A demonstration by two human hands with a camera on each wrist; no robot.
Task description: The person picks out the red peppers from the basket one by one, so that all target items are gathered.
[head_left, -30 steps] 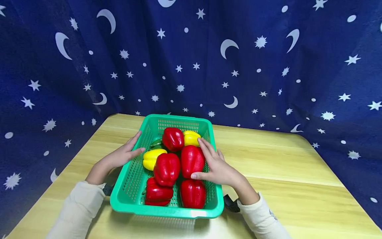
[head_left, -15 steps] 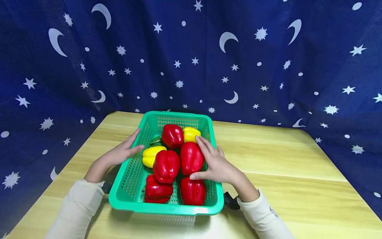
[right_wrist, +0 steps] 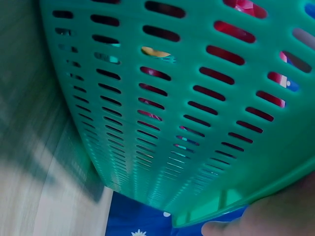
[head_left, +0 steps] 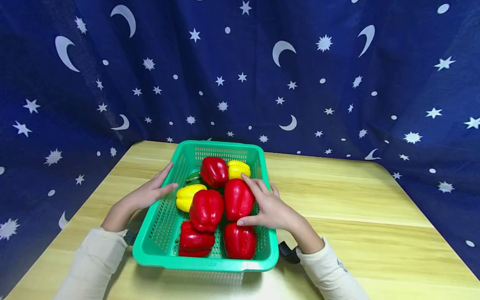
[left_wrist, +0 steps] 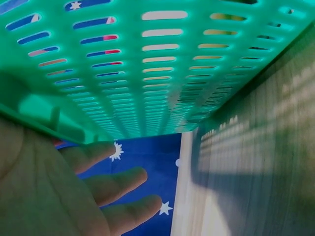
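Observation:
A green plastic basket (head_left: 202,263) with slotted walls stands on the table, holding several red bell peppers (head_left: 206,210) and two yellow ones (head_left: 238,169). A slim green pepper (head_left: 193,177) lies partly hidden at its far left. My left hand (head_left: 148,193) is at the left rim, thumb pointing inward over it; in the left wrist view its other fingers (left_wrist: 120,187) stretch straight along the outside. My right hand (head_left: 270,208) lies over the right rim, fingers spread, with thumb and fingertips right at a red pepper (head_left: 238,200). The right wrist view shows little of that hand.
The light wood-grain table (head_left: 348,216) extends far to the right of the basket. A dark blue curtain (head_left: 240,100) with white moons and stars hangs behind it. Black wrist straps (head_left: 288,253) sit close beside the basket's sides.
The head view has shifted slightly, moving the whole scene a little up and left. Both hands keep their places at the basket, and the peppers lie as before.

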